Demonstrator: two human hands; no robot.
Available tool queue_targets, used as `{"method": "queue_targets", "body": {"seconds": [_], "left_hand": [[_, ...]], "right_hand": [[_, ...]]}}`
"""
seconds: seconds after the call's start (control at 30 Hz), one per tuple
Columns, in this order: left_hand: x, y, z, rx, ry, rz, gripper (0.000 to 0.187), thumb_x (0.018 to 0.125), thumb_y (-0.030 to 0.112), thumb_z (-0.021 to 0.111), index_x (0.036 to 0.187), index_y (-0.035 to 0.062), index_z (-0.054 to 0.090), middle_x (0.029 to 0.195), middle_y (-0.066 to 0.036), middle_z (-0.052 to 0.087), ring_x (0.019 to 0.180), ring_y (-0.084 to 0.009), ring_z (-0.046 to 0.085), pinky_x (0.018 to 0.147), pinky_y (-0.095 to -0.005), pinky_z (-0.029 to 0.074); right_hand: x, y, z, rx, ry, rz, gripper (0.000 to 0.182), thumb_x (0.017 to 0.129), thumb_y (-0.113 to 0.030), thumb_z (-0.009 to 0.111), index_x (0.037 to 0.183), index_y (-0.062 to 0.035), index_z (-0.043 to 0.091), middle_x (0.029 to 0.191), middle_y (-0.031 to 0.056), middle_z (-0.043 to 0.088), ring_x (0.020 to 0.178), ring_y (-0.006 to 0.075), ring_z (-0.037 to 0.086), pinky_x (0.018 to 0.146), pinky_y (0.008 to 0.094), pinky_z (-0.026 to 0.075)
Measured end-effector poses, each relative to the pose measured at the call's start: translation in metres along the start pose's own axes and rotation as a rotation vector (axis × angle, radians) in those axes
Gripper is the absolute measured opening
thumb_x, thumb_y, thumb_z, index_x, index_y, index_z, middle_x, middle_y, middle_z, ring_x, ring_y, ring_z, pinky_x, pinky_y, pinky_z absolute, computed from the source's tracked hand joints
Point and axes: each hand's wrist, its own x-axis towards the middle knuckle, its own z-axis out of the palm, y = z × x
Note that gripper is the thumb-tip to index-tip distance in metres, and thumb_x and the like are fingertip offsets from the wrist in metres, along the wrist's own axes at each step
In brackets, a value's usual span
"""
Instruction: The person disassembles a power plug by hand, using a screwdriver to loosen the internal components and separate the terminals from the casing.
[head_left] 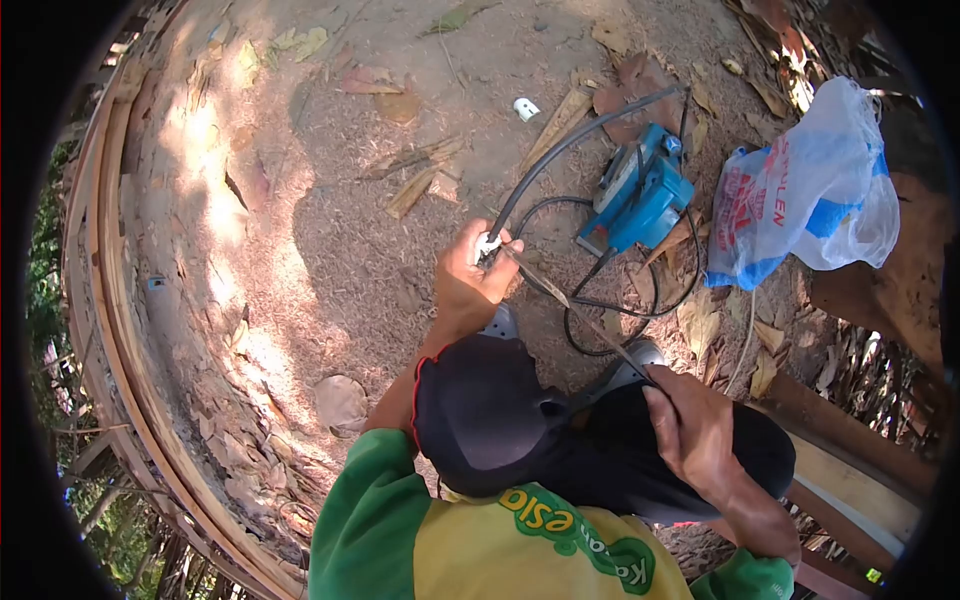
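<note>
Both hands are working a black cable near the blue power tool.

Left hand is reaching out over the sawdust-covered ground, just left of the blue power tool, with its fingers pinching a small white fitting where the thick black cable is ending. Right hand is resting on the person's dark-trousered knee, well below the tool, with fingers curled closed around the near end of a thin stick-like piece that is running up toward the left hand; what that piece is cannot be told. Thinner black cord is looping on the ground just below the tool. To the tool's right, a white and blue plastic bag is lying among dry leaves.
</note>
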Motion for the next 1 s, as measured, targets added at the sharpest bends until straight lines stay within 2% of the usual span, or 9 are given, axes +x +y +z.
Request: {"method": "queue_targets", "body": {"seconds": [0.13,0.33,0.37,0.43,0.5,0.63,0.77,0.87,1.0], "left_hand": [[0.005,-0.004,-0.003,0.158,0.017,0.114,0.017,0.086,0.008,0.072,0.094,0.0041,0.058,0.075,-0.002,0.064,0.066,-0.0072,0.057,0.058,-0.0267,0.046],[0.001,0.0,0.005,0.071,0.059,0.058,0.018,0.085,0.01,0.075,0.09,0.0057,0.058,0.072,0.003,0.055,0.067,-0.0055,0.049,0.06,-0.0242,0.041],[0.003,-0.003,0.006,0.09,0.07,0.071,0.018,0.085,0.01,0.075,0.09,0.0058,0.058,0.072,0.003,0.055,0.067,-0.0056,0.049,0.061,-0.0243,0.042],[0.002,-0.006,0.005,0.09,0.075,0.076,0.019,0.085,0.011,0.075,0.09,0.006,0.058,0.072,0.003,0.055,0.068,-0.0057,0.049,0.061,-0.0244,0.042],[0.005,-0.006,0.003,0.048,0.067,0.073,0.019,0.084,0.011,0.076,0.09,0.0061,0.058,0.072,0.003,0.055,0.068,-0.0059,0.05,0.062,-0.0243,0.042],[0.002,-0.003,0.0,0.146,0.055,0.102,0.019,0.084,0.012,0.076,0.09,0.0061,0.059,0.072,0.003,0.055,0.068,-0.0056,0.049,0.063,-0.024,0.042],[0.001,-0.004,0.001,0.127,0.064,0.105,0.02,0.084,0.013,0.077,0.09,0.0057,0.059,0.071,0.003,0.055,0.067,-0.0051,0.048,0.061,-0.024,0.041],[0.003,0.002,0.002,0.136,0.055,0.112,0.02,0.084,0.013,0.077,0.089,0.0053,0.059,0.069,0.003,0.054,0.065,-0.0046,0.047,0.059,-0.0238,0.041],[0.002,0.01,0.0,0.165,0.052,0.08,0.02,0.084,0.013,0.077,0.088,0.0055,0.059,0.067,0.004,0.053,0.064,-0.004,0.046,0.058,-0.0232,0.039]], "right_hand": [[0.01,-0.013,-0.014,0.996,-0.176,0.726,0.029,0.089,-0.008,0.071,0.114,0.0004,0.062,0.07,-0.0017,0.052,0.059,0.0089,0.048,0.049,0.027,0.037],[-0.003,0.007,-0.002,-0.482,0.17,-0.517,0.039,0.087,-0.005,0.07,0.125,-0.0023,0.062,0.066,0.0063,0.054,0.055,0.0188,0.052,0.05,0.0316,0.043],[-0.005,0.004,0.0,-0.504,0.153,-0.489,0.04,0.085,-0.003,0.071,0.124,-0.0026,0.063,0.066,0.0118,0.055,0.055,0.0255,0.052,0.051,0.0327,0.044],[-0.003,0.007,0.013,-0.265,0.16,-0.422,0.038,0.088,-0.008,0.069,0.125,-0.0016,0.062,0.064,0.0082,0.054,0.052,0.0213,0.05,0.05,0.0323,0.043],[-0.008,-0.003,0.017,0.463,-0.019,0.273,0.031,0.095,-0.016,0.063,0.121,0.0021,0.062,0.062,0.0013,0.051,0.049,0.0123,0.047,0.047,0.031,0.041],[-0.005,-0.001,-0.003,1.165,-0.177,0.674,0.021,0.095,-0.013,0.061,0.109,0.0032,0.065,0.068,0.002,0.055,0.059,0.0095,0.052,0.052,0.026,0.042],[-0.007,0.011,0.015,-0.046,0.23,-0.294,0.033,0.083,-0.001,0.07,0.115,-0.0066,0.068,0.067,0.0055,0.05,0.056,0.0137,0.049,0.047,0.0313,0.04],[-0.007,0.012,0.005,-0.459,0.207,-0.496,0.048,0.075,0.0,0.072,0.123,-0.0093,0.067,0.066,0.0043,0.048,0.055,0.0186,0.049,0.048,0.0328,0.042],[-0.009,0.011,-0.002,-0.453,0.113,-0.528,0.06,0.076,0.003,0.069,0.134,-0.0138,0.061,0.064,0.0021,0.051,0.053,0.0199,0.051,0.049,0.0338,0.043]]}}
